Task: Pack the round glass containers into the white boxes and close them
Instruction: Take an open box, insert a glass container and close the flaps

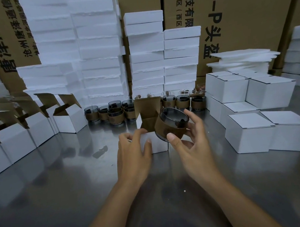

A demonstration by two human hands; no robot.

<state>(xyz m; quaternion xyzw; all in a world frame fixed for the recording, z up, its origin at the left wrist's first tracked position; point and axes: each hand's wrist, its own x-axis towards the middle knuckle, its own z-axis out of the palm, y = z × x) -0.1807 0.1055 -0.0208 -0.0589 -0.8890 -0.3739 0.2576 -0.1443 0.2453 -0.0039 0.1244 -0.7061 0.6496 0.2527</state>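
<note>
My right hand [189,142] grips a round smoky glass container [171,123] with a brown sleeve, tilted, just above and to the right of an open white box [157,143]. The box stands at the middle of the steel table with its brown-lined lid flap [147,106] upright. On the box's left front corner lies my left hand [133,152], its fingers curled over the top edge. Several more sleeved glass containers [115,113] stand in a row behind the box.
Open white boxes [68,120] with raised flaps line the left side. Closed white boxes [249,132] are stacked at the right. White foam stacks [99,63] and brown cartons [245,10] wall off the back. The steel table [70,186] stretches in front.
</note>
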